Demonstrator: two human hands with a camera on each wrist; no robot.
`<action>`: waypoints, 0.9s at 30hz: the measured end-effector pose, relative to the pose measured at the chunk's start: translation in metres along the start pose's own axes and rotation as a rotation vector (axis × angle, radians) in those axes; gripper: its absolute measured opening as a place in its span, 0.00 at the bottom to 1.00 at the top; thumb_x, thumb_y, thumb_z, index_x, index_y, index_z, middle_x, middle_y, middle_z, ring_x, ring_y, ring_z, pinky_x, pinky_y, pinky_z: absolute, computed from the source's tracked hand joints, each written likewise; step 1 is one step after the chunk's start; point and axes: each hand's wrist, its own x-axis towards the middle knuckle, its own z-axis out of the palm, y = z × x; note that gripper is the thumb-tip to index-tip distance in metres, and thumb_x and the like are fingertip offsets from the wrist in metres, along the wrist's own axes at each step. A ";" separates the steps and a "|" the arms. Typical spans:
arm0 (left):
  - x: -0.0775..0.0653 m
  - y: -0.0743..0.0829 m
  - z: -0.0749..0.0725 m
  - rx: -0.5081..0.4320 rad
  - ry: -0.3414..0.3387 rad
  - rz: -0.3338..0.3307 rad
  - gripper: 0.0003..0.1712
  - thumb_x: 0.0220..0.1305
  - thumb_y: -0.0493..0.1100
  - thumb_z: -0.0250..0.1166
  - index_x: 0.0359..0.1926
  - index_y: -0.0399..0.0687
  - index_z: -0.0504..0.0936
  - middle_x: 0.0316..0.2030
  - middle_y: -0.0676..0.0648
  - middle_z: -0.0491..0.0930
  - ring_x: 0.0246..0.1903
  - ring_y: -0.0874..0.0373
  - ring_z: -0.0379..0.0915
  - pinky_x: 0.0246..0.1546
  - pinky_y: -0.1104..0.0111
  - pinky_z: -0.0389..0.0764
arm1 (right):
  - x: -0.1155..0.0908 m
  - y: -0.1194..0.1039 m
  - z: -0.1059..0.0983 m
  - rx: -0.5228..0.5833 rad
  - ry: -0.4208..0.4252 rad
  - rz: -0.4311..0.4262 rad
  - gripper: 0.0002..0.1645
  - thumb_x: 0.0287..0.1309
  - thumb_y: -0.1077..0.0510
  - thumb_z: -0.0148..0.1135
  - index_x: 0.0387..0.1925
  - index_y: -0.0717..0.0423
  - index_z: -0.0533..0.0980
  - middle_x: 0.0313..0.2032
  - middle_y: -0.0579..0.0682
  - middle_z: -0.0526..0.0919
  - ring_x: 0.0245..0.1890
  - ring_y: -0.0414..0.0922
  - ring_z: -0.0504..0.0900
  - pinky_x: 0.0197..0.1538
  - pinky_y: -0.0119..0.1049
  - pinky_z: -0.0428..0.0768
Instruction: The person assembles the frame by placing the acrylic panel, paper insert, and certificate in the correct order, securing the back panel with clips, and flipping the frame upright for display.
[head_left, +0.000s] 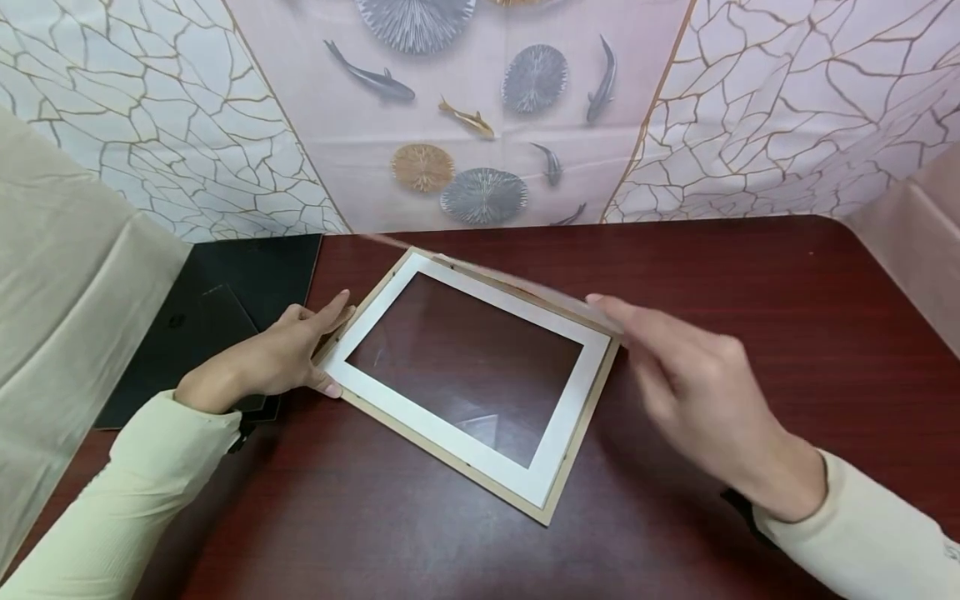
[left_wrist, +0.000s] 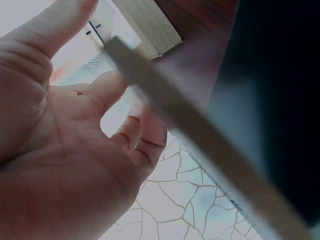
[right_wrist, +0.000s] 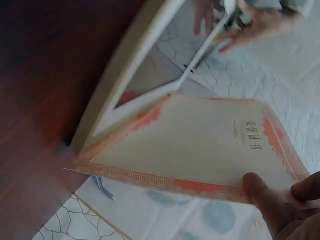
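A light wood picture frame [head_left: 442, 450] with a white mat [head_left: 435, 423] and a clear pane lies at an angle in the middle of the table. At its left corner, my left hand [head_left: 288, 350] grips the frame, thumb on the near edge and fingers along the outer side. My right hand [head_left: 697, 392] pinches the edge of a certificate [right_wrist: 195, 145], a cream sheet with an orange-red ornate border and printed characters. From the head view the certificate shows almost edge-on, along the frame's far side. Its far corner in the right wrist view overlaps the frame [right_wrist: 120, 75].
A black backing board [head_left: 255, 258] with a fold-out stand lies left of the frame, partly behind my left forearm. The dark red wood table [head_left: 750, 267] ends at a patterned cloth [head_left: 480, 108] at the back. Beige cloth hangs at both sides.
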 end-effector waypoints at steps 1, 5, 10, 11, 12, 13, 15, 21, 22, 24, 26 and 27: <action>0.000 0.000 0.000 0.010 0.002 -0.003 0.79 0.48 0.47 0.84 0.84 0.41 0.34 0.80 0.41 0.61 0.62 0.40 0.56 0.60 0.48 0.71 | -0.003 -0.002 0.003 -0.002 -0.025 -0.027 0.24 0.67 0.71 0.52 0.59 0.59 0.83 0.49 0.57 0.91 0.50 0.34 0.88 0.54 0.22 0.81; 0.001 -0.001 -0.001 0.032 0.010 -0.013 0.81 0.47 0.48 0.84 0.84 0.39 0.32 0.81 0.44 0.58 0.62 0.41 0.57 0.59 0.49 0.72 | -0.012 -0.007 0.017 -0.004 -0.125 -0.128 0.23 0.72 0.67 0.47 0.62 0.61 0.80 0.50 0.56 0.91 0.45 0.52 0.92 0.45 0.42 0.87; 0.000 -0.001 -0.001 0.034 0.014 -0.016 0.80 0.48 0.49 0.84 0.84 0.41 0.33 0.79 0.39 0.62 0.64 0.39 0.57 0.59 0.47 0.73 | -0.021 -0.011 0.034 0.007 -0.198 -0.216 0.33 0.51 0.78 0.55 0.61 0.63 0.80 0.51 0.58 0.90 0.45 0.53 0.92 0.43 0.46 0.88; 0.000 -0.001 -0.001 0.031 0.014 -0.018 0.80 0.49 0.49 0.84 0.84 0.41 0.33 0.77 0.37 0.65 0.64 0.38 0.56 0.60 0.45 0.73 | -0.024 -0.012 0.036 0.001 -0.216 -0.225 0.34 0.49 0.78 0.56 0.61 0.63 0.80 0.52 0.58 0.90 0.46 0.53 0.92 0.43 0.46 0.88; 0.000 -0.001 0.000 0.026 0.014 -0.022 0.80 0.49 0.48 0.84 0.84 0.40 0.33 0.76 0.35 0.67 0.65 0.38 0.56 0.60 0.44 0.72 | -0.026 -0.013 0.039 -0.008 -0.234 -0.236 0.34 0.49 0.77 0.57 0.61 0.63 0.80 0.52 0.58 0.89 0.47 0.53 0.91 0.43 0.46 0.89; 0.000 -0.001 0.000 0.021 0.015 -0.027 0.80 0.49 0.48 0.84 0.84 0.41 0.33 0.74 0.31 0.68 0.66 0.37 0.55 0.61 0.43 0.72 | -0.028 -0.014 0.040 -0.023 -0.259 -0.246 0.34 0.51 0.77 0.58 0.62 0.63 0.79 0.52 0.58 0.89 0.47 0.53 0.91 0.41 0.46 0.89; 0.000 -0.002 0.000 0.006 0.016 -0.035 0.80 0.49 0.48 0.85 0.84 0.41 0.33 0.69 0.25 0.68 0.66 0.36 0.55 0.61 0.42 0.72 | -0.031 -0.016 0.044 -0.048 -0.309 -0.259 0.32 0.53 0.75 0.61 0.63 0.62 0.79 0.53 0.58 0.89 0.48 0.54 0.91 0.37 0.46 0.89; 0.001 -0.003 0.000 -0.027 0.017 -0.051 0.81 0.49 0.47 0.85 0.85 0.46 0.30 0.65 0.22 0.61 0.67 0.34 0.55 0.55 0.47 0.75 | -0.039 -0.019 0.049 -0.089 -0.425 -0.283 0.39 0.43 0.75 0.72 0.62 0.60 0.80 0.56 0.55 0.89 0.50 0.56 0.91 0.26 0.43 0.85; 0.001 -0.003 0.000 -0.026 0.018 -0.050 0.81 0.49 0.47 0.85 0.85 0.46 0.30 0.69 0.24 0.61 0.67 0.34 0.55 0.56 0.47 0.74 | -0.040 -0.019 0.050 -0.093 -0.437 -0.291 0.40 0.41 0.76 0.72 0.62 0.59 0.81 0.56 0.54 0.89 0.50 0.56 0.91 0.25 0.42 0.85; 0.001 -0.003 0.000 -0.019 0.020 -0.043 0.81 0.49 0.47 0.85 0.85 0.46 0.30 0.76 0.30 0.61 0.67 0.35 0.54 0.57 0.47 0.73 | -0.042 -0.020 0.050 -0.101 -0.461 -0.306 0.43 0.37 0.76 0.72 0.62 0.59 0.80 0.56 0.54 0.89 0.51 0.56 0.91 0.24 0.41 0.84; 0.001 -0.003 0.000 -0.009 0.022 -0.035 0.81 0.50 0.47 0.84 0.84 0.45 0.30 0.81 0.40 0.59 0.67 0.36 0.54 0.59 0.46 0.71 | -0.044 -0.022 0.051 -0.109 -0.485 -0.319 0.44 0.36 0.76 0.72 0.63 0.59 0.80 0.56 0.53 0.89 0.51 0.56 0.91 0.25 0.40 0.84; 0.001 -0.003 0.000 -0.004 0.023 -0.029 0.81 0.50 0.46 0.84 0.84 0.44 0.30 0.81 0.44 0.58 0.67 0.36 0.54 0.60 0.45 0.70 | -0.045 -0.023 0.051 -0.115 -0.494 -0.324 0.44 0.36 0.76 0.72 0.63 0.58 0.80 0.56 0.53 0.89 0.51 0.56 0.91 0.25 0.40 0.85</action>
